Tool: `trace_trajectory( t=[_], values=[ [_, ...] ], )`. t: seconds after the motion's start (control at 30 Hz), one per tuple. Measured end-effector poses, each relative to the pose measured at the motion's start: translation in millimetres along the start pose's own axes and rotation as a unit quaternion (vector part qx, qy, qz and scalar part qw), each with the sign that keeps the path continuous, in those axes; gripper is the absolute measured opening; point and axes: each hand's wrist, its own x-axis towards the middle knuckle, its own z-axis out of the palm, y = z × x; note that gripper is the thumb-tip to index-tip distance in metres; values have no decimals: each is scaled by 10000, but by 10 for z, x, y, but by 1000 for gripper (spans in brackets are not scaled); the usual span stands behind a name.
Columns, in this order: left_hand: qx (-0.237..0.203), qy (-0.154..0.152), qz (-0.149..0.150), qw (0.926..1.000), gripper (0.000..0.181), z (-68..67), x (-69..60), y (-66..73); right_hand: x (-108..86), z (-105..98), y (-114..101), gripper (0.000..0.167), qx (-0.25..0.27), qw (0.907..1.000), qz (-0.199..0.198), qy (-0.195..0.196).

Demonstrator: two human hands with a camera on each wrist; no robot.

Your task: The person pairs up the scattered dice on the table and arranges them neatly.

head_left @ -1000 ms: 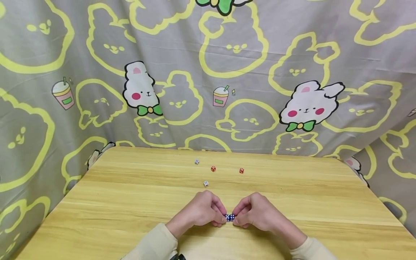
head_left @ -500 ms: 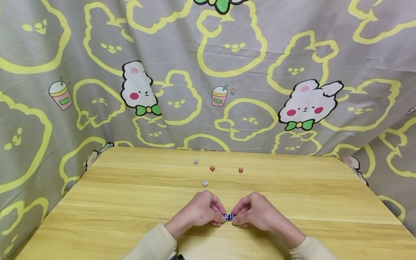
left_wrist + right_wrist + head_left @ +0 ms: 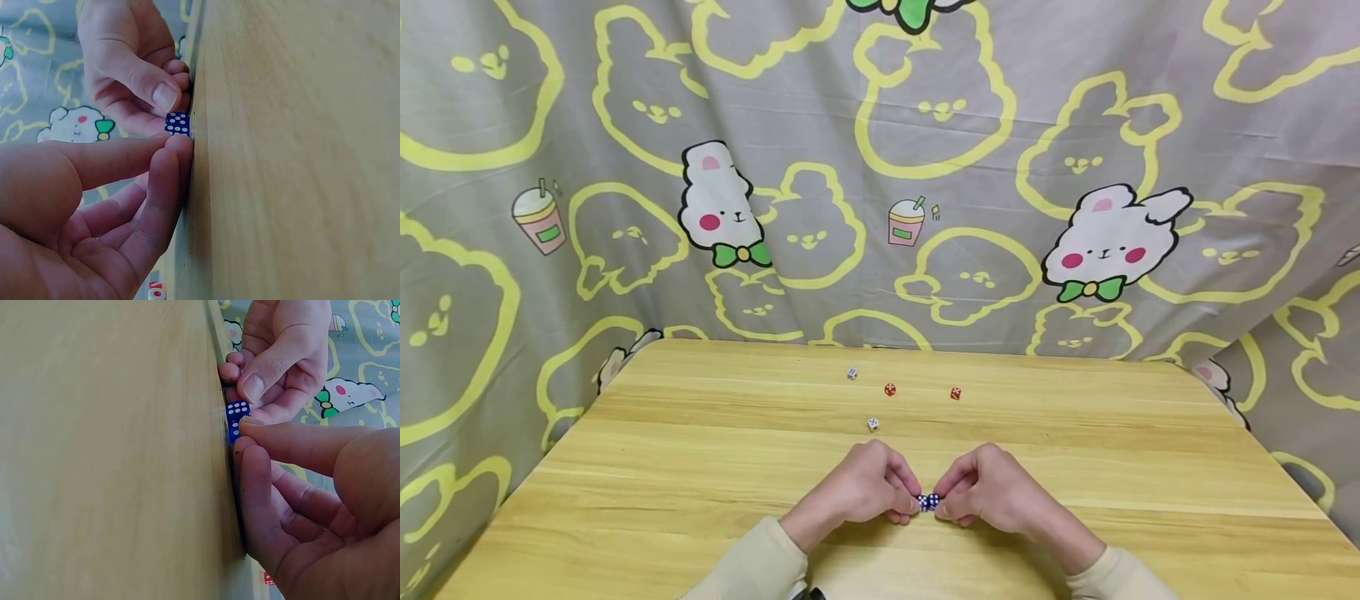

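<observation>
Two blue dice with white dots sit side by side on the wooden table, the left one point(image 3: 923, 502) and the right one point(image 3: 933, 501) between the fingertips of both hands. My left hand point(image 3: 874, 483) pinches the left die from its side with thumb and fingers. From the other side my right hand point(image 3: 996, 492) pinches the right die. In the left wrist view, dotted blue faces point(image 3: 177, 122) show between the two hands; in the right wrist view, a blue die point(image 3: 238, 411) shows there too. Fingertips cover the dice's outer sides.
Beyond the hands lie a white die point(image 3: 873, 424), another white die point(image 3: 852, 374), a red die point(image 3: 890, 389) and a second red die point(image 3: 956, 393). A patterned grey curtain point(image 3: 820, 125) hangs behind the table's far edge point(image 3: 760, 343).
The head view has shifted very slightly since a second ago. Both hands and the two blue dice hold their places, with no clear movement.
</observation>
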Motion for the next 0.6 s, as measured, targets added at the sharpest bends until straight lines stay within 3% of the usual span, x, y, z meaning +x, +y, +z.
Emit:
trace_trajectory(
  t=[0.3,0.6],
  values=[
    [106,39,-33,9999,11,-32,-3,11,-8,2,7,14,-48,10000,25,26],
    [372,363,-8,9986,12,-152,0,39,-2,-2,3,15,-17,10000,24,-12]
  ],
)
